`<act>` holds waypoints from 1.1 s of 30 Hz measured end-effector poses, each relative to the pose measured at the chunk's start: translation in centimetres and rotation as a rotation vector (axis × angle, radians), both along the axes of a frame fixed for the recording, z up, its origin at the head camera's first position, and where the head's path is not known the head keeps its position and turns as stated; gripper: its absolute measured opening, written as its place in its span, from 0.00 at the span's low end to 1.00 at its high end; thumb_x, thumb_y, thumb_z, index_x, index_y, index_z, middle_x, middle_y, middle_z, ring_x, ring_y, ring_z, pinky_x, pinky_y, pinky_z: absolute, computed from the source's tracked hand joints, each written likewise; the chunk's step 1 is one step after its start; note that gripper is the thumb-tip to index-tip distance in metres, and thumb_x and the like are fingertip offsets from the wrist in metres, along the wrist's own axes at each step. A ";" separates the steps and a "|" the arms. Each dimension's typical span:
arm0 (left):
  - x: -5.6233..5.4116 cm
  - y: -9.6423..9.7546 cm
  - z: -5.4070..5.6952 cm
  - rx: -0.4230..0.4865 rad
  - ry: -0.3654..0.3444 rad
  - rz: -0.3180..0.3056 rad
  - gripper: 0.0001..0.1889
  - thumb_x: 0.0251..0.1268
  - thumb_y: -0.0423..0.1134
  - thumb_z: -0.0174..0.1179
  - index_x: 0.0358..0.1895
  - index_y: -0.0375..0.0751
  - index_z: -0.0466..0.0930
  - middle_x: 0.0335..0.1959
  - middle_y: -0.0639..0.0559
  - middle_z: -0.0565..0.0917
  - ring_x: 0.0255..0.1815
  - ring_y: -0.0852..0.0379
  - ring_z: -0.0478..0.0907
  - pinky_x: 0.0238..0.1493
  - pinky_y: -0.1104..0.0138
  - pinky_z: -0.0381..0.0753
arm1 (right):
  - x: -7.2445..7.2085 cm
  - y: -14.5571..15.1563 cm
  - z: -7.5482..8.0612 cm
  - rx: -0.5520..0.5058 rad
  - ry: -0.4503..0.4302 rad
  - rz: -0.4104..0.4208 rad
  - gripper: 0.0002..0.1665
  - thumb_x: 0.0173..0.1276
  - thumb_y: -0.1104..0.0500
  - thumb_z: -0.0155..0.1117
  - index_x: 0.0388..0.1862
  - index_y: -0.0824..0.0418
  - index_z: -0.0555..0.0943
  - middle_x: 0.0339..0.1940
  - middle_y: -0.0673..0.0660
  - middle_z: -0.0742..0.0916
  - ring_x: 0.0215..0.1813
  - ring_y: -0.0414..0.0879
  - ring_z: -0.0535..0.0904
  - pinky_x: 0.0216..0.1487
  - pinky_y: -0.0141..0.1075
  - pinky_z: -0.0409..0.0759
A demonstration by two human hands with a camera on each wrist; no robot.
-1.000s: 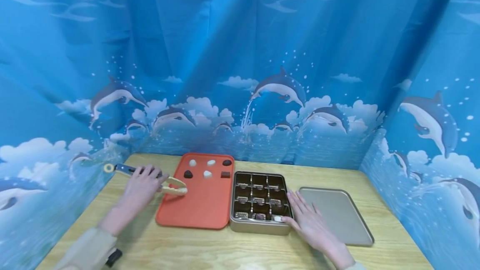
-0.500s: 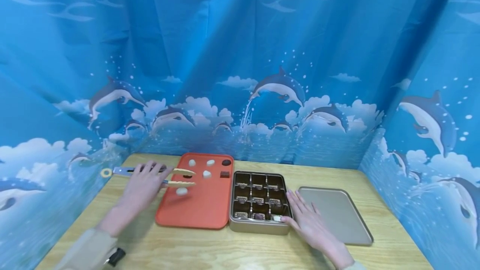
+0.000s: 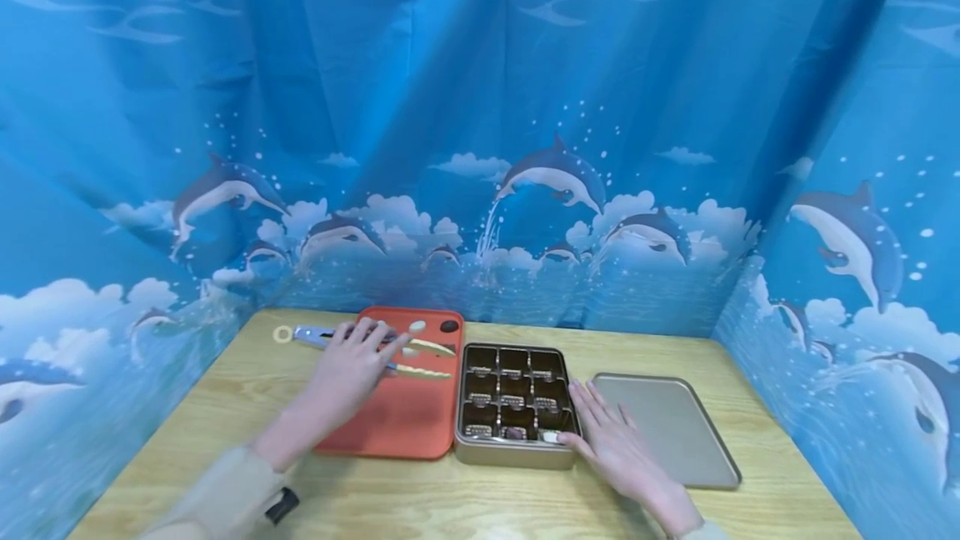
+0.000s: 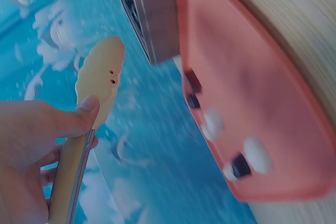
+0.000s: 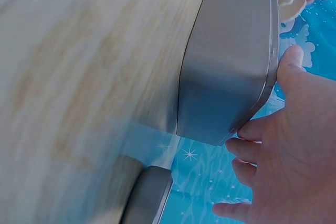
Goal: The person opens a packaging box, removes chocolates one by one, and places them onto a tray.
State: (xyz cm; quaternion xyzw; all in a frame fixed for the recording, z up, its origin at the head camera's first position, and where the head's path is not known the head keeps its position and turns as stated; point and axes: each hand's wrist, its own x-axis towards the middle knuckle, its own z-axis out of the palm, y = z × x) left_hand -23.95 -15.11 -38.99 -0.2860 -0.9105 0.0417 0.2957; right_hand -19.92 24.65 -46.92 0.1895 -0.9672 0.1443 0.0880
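Observation:
My left hand [image 3: 352, 365] grips wooden-tipped tongs [image 3: 427, 347] above the red tray [image 3: 397, 427]. Nothing shows between their spread tips, which point toward the box. In the left wrist view the thumb presses on one arm of the tongs. White and dark chocolates lie along one side of the tray; a white chocolate [image 4: 257, 155] sits a little apart. The straight fingers of my right hand [image 3: 618, 444] rest against the right side of a metal box [image 3: 517, 455] with a divided insert. Its front row holds a dark chocolate [image 3: 515, 433] and a white chocolate [image 3: 550, 437].
To the right of the box, a flat metal lid [image 3: 678, 423] lies on the wooden table [image 3: 390, 507]. A blue dolphin curtain [image 3: 480, 190] hangs behind and along both sides. The tray and the box stand side by side, nearly touching.
The tongs have opened from around a white chocolate, leaving it on the tray. My left hand has since carried them rightward across the tray. The right hand stays at the box.

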 end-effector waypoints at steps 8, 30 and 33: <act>-0.2 4.7 0.7 -0.092 0.038 -0.108 0.28 0.50 0.44 0.78 0.59 0.54 0.83 0.48 0.51 0.81 0.49 0.49 0.73 0.51 0.54 0.74 | 0.0 -0.1 0.0 0.011 0.011 0.000 0.46 0.77 0.37 0.52 0.80 0.65 0.58 0.81 0.61 0.60 0.80 0.62 0.56 0.73 0.68 0.53; 0.5 14.0 1.4 -0.555 0.115 -0.167 0.11 0.67 0.48 0.65 0.49 0.68 0.86 0.50 0.64 0.83 0.57 0.59 0.73 0.55 0.65 0.68 | -0.2 0.0 -0.2 0.018 0.014 -0.005 0.46 0.77 0.38 0.52 0.81 0.64 0.58 0.81 0.60 0.60 0.80 0.61 0.56 0.73 0.68 0.53; 0.6 15.0 1.5 -0.605 0.125 -0.164 0.09 0.67 0.49 0.63 0.48 0.69 0.87 0.52 0.65 0.83 0.59 0.60 0.72 0.57 0.66 0.68 | -0.2 -0.1 -0.2 0.016 0.014 -0.006 0.45 0.77 0.39 0.54 0.80 0.65 0.58 0.81 0.60 0.61 0.80 0.62 0.56 0.73 0.68 0.53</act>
